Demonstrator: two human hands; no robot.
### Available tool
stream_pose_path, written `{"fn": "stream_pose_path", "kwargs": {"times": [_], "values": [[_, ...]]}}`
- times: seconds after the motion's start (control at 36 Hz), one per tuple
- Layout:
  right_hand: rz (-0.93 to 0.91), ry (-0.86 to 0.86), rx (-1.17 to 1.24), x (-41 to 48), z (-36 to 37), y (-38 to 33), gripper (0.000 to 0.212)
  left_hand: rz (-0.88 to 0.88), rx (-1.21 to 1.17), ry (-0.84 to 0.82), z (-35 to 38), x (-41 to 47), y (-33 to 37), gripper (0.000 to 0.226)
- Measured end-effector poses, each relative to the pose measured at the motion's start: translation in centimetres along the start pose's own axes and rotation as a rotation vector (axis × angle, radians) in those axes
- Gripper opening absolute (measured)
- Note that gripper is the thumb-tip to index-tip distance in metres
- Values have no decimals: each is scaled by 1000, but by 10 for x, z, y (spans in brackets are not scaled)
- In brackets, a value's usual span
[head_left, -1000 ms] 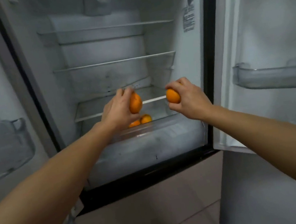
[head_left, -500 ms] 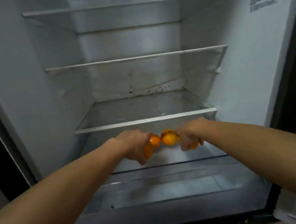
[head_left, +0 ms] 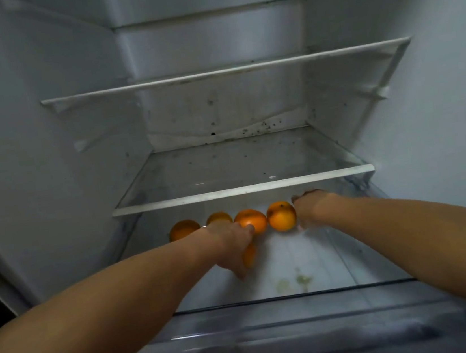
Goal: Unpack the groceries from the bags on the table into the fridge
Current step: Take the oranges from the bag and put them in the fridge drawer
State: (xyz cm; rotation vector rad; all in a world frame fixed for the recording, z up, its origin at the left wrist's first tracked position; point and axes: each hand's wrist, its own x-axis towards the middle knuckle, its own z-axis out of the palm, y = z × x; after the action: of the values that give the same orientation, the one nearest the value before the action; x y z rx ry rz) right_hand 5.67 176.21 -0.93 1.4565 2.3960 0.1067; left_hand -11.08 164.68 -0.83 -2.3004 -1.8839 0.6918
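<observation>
Four oranges (head_left: pixel 281 216) lie in a left-to-right row at the drawer (head_left: pixel 310 252) back. The left hand (head_left: pixel 230 240) curls round a fifth orange (head_left: pixel 249 256) just in front of the row's middle. The right hand (head_left: pixel 309 210) is at the row's right end, its fingers hidden, so I cannot tell its grip.

Dim, cool light from above; soft overall blur, wide-angle bending at edges, dark lower corners.

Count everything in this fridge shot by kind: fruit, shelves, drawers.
Oranges: 5 (four in a row at the back, one orange held by the left hand)
Glass shelves: 2
Drawer: 1
Total: 8
</observation>
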Motion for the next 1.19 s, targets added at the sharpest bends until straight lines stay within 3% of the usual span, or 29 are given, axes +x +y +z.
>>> {"fn": "stream_pose_path", "kwargs": {"times": [0.08, 0.28, 0.39, 0.47, 0.75, 0.89, 0.94, 1.03, 1.11, 1.19], "values": [[8, -6, 46, 5, 0, 1, 70, 0, 19, 27, 2, 1, -2, 81], [29, 21, 150, -8, -1, 16, 45, -32, 94, 120, -6, -3, -9, 70], [-16, -26, 55, -33, -5, 22, 29, -93, -13, 123, -12, -17, -15, 54], [6, -38, -46, -59, -9, 21, 38, -105, -109, 146, -20, -30, -20, 44], [72, 273, 340, -141, -12, 29, 55, -73, -389, 432, -37, -65, 0, 41], [10, 479, 617, -180, -6, 13, 38, -58, -616, 565, -33, -101, 10, 33], [-20, 546, 670, -197, -4, 3, 52, -79, -609, 597, -24, -121, 14, 31], [-86, 598, 570, -220, 7, -17, 74, -151, -542, 598, -6, -153, 20, 43], [-94, 723, 283, -236, 26, -34, 68, -254, -450, 677, 14, -181, 27, 62], [-166, 867, 203, -242, 40, -37, 61, -343, -290, 854, 38, -195, 32, 70]]}}
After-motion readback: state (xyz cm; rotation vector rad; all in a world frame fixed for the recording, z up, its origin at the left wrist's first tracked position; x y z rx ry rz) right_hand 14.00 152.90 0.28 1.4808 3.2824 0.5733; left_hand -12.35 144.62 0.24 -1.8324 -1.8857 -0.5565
